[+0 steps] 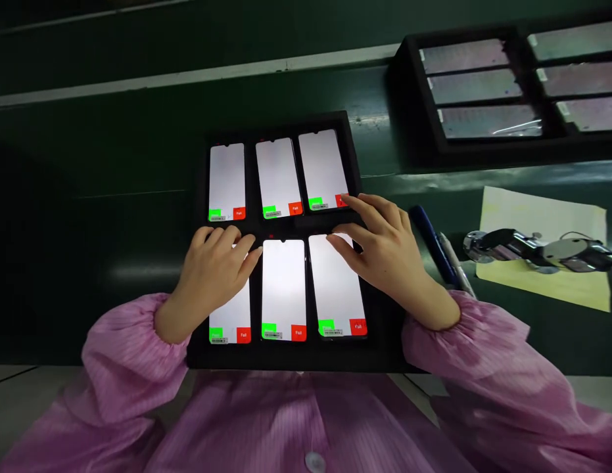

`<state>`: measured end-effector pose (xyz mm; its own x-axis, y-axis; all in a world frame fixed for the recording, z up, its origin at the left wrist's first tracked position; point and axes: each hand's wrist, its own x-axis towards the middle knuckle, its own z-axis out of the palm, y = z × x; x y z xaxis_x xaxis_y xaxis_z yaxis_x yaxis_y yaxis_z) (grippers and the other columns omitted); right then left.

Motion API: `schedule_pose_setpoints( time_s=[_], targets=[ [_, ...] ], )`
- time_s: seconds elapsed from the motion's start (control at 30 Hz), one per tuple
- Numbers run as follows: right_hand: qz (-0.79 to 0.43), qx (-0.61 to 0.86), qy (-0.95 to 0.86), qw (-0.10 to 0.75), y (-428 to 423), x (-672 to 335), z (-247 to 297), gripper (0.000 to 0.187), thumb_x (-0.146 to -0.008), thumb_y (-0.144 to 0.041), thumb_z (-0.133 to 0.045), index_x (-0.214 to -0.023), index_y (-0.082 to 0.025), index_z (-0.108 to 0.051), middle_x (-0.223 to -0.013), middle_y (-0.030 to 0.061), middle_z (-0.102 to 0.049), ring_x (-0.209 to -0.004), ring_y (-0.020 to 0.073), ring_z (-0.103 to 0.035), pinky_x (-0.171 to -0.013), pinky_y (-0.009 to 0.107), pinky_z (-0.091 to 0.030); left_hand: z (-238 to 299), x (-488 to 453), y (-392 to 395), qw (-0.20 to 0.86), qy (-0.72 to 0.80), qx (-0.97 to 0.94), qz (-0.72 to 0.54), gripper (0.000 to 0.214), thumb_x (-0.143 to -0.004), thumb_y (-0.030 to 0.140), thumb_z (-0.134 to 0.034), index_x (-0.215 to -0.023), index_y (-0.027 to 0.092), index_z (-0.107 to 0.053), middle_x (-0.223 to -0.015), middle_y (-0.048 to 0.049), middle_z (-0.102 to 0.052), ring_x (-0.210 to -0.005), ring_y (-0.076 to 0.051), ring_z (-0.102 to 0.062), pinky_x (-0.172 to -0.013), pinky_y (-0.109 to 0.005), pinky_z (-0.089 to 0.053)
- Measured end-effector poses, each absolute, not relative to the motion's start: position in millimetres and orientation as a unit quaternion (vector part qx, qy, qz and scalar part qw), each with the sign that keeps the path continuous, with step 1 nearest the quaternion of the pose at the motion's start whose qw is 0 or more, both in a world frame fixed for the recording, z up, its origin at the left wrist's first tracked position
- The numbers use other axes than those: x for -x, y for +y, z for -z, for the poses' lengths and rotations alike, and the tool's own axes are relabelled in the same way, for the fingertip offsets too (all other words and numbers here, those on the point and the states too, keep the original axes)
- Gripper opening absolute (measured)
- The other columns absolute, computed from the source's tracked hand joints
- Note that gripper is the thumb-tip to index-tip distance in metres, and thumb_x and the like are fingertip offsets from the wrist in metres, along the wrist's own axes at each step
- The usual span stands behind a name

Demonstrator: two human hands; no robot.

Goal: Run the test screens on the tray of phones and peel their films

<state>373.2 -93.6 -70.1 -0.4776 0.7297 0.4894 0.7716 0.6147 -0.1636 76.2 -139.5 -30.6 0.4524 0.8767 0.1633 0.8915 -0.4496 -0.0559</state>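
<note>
"Fail" in white on the red square at the 5 o'clock corner of each lit phone: top-left phone (227, 181), top-middle phone (279, 177), bottom-left phone (231, 316), bottom-middle phone (284, 289), bottom-right phone (338, 286). Green squares at 7 o'clock corners too blurred to read. Grey strips beneath likewise illegible.

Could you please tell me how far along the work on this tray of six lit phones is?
All six phones sit in the black tray with white screens lit and green and red buttons showing. The left hand rests on the near-left phone; the right hand touches the near-right phone. No screen shows a chosen result, so all six look pending.
</note>
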Motion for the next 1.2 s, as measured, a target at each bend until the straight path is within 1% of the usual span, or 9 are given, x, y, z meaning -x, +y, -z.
schedule_pose_setpoints(
  time_s=[0.17,0.3,0.43,0.53,0.63,0.77,1.0,1.13,1.2],
  targets=[
    [-0.048,0.465,-0.842,0.268,-91,-372,68,0.030,-0.102,-0.040,-0.063,-0.083,-0.022,-0.076,-0.146,0.0121,-0.066,-0.139,0.0398,-0.055,-0.103,0.059,-0.049,30,-93,-131,0.091,-0.510,0.853,0.062,0.034,-0.109,0.032,-0.047,-0.116,0.016,-0.076,-0.112,-0.0134,-0.071,-0.100,-0.032,-0.065,-0.091,-0.052,-0.043],
    [-0.104,0.441,-0.858,0.243,-84,-374,68,0.025,-0.101,-0.042,-0.066,-0.093,-0.025,-0.082,-0.156,0.0091,-0.059,-0.144,0.0427,-0.048,-0.105,0.065,-0.043,35,-98,-128,0.075,-0.519,0.846,0.094,0.036,-0.109,0.033,-0.048,-0.093,0.016,-0.077,-0.109,-0.0124,-0.071,-0.104,-0.032,-0.062,-0.092,-0.053,-0.042],
    [-0.176,0.427,-0.847,0.264,-81,-374,74,0.015,-0.099,-0.035,-0.070,-0.094,-0.028,-0.082,-0.153,0.0057,-0.061,-0.142,0.0378,-0.050,-0.108,0.060,-0.043,32,-94,-126,0.057,-0.523,0.845,0.096,0.041,-0.109,0.034,-0.049,-0.083,0.016,-0.075,-0.104,-0.0113,-0.070,-0.103,-0.030,-0.061,-0.091,-0.052,-0.041],
    [-0.168,0.429,-0.844,0.273,-84,-372,77,0.017,-0.101,-0.036,-0.067,-0.095,-0.029,-0.080,-0.151,0.0047,-0.063,-0.141,0.0347,-0.051,-0.108,0.058,-0.041,28,-96,-130,0.056,-0.526,0.844,0.089,0.035,-0.109,0.036,-0.052,-0.096,0.017,-0.078,-0.107,-0.0113,-0.070,-0.105,-0.032,-0.060,-0.094,-0.054,-0.041],
    [-0.130,0.441,-0.847,0.266,-89,-370,78,0.020,-0.104,-0.039,-0.063,-0.101,-0.029,-0.080,-0.155,0.0055,-0.060,-0.143,0.0357,-0.049,-0.112,0.063,-0.033,28,-102,-136,0.062,-0.539,0.836,0.081,0.032,-0.108,0.038,-0.054,-0.114,0.016,-0.077,-0.115,-0.0132,-0.071,-0.110,-0.034,-0.059,-0.097,-0.055,-0.040],
    [-0.150,0.432,-0.849,0.265,-88,-368,80,0.018,-0.101,-0.039,-0.067,-0.101,-0.030,-0.082,-0.152,0.0033,-0.062,-0.140,0.0370,-0.051,-0.110,0.062,-0.033,32,-106,-142,0.066,-0.553,0.826,0.087,0.028,-0.107,0.035,-0.055,-0.109,0.018,-0.077,-0.117,-0.0143,-0.070,-0.110,-0.034,-0.060,-0.096,-0.054,-0.040],
    [-0.171,0.438,-0.830,0.300,-84,-368,77,0.013,-0.098,-0.036,-0.073,-0.089,-0.030,-0.081,-0.142,0.0020,-0.069,-0.135,0.0358,-0.056,-0.107,0.058,-0.037,28,-120,-161,0.063,-0.502,0.851,0.142,0.025,-0.104,0.029,-0.064,-0.124,0.017,-0.072,-0.118,-0.0130,-0.072,-0.105,-0.031,-0.064,-0.102,-0.055,-0.042],
    [-0.161,0.356,-0.871,0.297,-132,-382,45,0.014,-0.102,-0.024,-0.066,-0.092,-0.026,-0.076,-0.110,0.0027,-0.078,-0.106,0.0231,-0.066,-0.108,0.053,-0.038,20,-136,-187,-0.026,-0.476,0.865,0.158,0.031,-0.102,0.034,-0.068,-0.127,0.016,-0.069,-0.116,-0.0109,-0.075,-0.104,-0.029,-0.066,-0.105,-0.053,-0.041],
    [-0.212,0.303,-0.886,0.279,-172,-390,26,0.015,-0.101,-0.014,-0.062,-0.101,-0.023,-0.075,-0.094,0.0015,-0.075,-0.086,0.0164,-0.063,-0.099,0.045,-0.043,18,-146,-205,-0.109,-0.440,0.874,0.176,0.030,-0.104,0.032,-0.066,-0.129,0.015,-0.067,-0.117,-0.0086,-0.075,-0.105,-0.025,-0.067,-0.115,-0.051,-0.036]
  ],
)
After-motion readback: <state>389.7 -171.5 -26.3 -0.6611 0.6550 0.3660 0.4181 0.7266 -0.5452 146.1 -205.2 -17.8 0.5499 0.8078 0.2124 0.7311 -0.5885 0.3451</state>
